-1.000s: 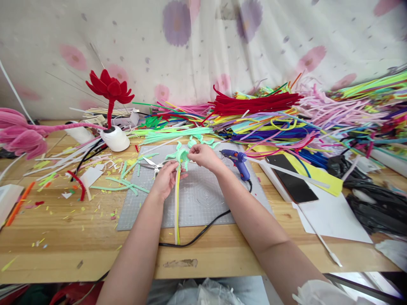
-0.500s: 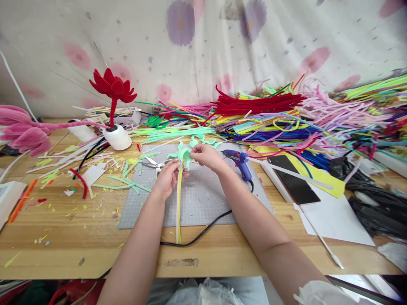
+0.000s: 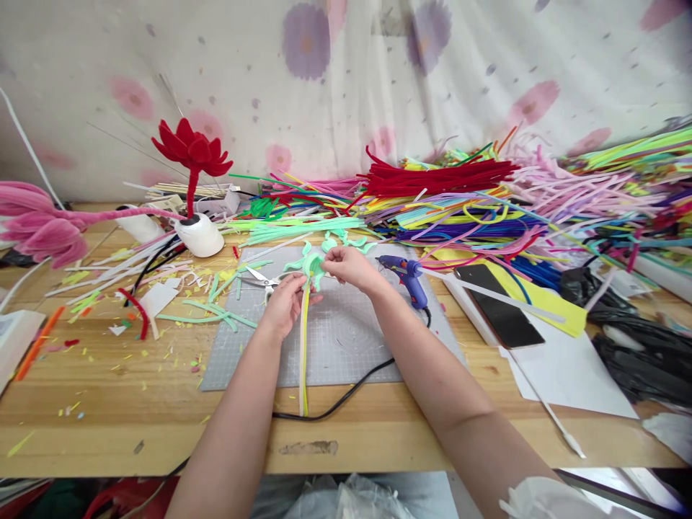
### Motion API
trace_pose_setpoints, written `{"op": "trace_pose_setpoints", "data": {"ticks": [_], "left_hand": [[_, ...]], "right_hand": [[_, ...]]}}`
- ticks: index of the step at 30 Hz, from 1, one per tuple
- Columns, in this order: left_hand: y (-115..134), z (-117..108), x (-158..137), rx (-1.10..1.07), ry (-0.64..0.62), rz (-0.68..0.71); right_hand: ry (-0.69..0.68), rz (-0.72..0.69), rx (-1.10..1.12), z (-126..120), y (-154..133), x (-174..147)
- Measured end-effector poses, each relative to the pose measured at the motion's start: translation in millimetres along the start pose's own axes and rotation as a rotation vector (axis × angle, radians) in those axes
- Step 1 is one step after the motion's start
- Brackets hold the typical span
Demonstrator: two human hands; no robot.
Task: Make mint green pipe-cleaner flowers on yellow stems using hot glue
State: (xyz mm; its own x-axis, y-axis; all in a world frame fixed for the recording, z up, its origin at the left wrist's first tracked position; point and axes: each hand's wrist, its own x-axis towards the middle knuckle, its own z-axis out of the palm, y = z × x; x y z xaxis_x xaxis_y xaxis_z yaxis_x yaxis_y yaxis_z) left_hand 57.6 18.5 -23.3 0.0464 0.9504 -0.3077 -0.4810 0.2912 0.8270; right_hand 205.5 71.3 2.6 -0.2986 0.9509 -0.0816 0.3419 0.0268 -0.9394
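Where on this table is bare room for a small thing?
Bare: the cutting mat between the yellow and white strips and the right forearm; the wooden table between that forearm and the white paper. Crowded: the back, under piled pipe cleaners, and the left, with mint offcuts.

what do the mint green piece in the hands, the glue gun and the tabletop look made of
Mint green piece: probably chenille stems, given its matte, soft-looking curls. Glue gun: likely hard plastic, satin, judging by its smooth, moulded blue body. Tabletop: wood or wood-look laminate, slightly shiny; grain shows.

Craft workshop, heaped pipe cleaners, glue gun, cutting mat
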Motion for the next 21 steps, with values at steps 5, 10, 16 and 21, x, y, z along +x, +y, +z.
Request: {"op": "trace_pose_setpoints", "data": {"ticks": [5, 10, 16, 21], "left_hand": [[1.0, 1.3, -1.2, -0.01, 0.025, 0.009], [2.5, 2.2, -2.8, 0.007, 0.026, 0.051], [2.1, 2.4, -2.5, 0.004, 0.014, 0.054], [0.8, 1.5, -1.8, 0.013, 0.0, 0.052]], "right_hand": [[-0.064, 0.04, 0.061, -1.4, -2.9, -3.4], [-0.101, 0.114, 0.158, 0.8, -4.7, -5.2], [-0.133, 0.196, 0.341, 1.4, -5.9, -4.6], [-0.145, 0.207, 0.379, 1.7, -3.5, -2.3]]}}
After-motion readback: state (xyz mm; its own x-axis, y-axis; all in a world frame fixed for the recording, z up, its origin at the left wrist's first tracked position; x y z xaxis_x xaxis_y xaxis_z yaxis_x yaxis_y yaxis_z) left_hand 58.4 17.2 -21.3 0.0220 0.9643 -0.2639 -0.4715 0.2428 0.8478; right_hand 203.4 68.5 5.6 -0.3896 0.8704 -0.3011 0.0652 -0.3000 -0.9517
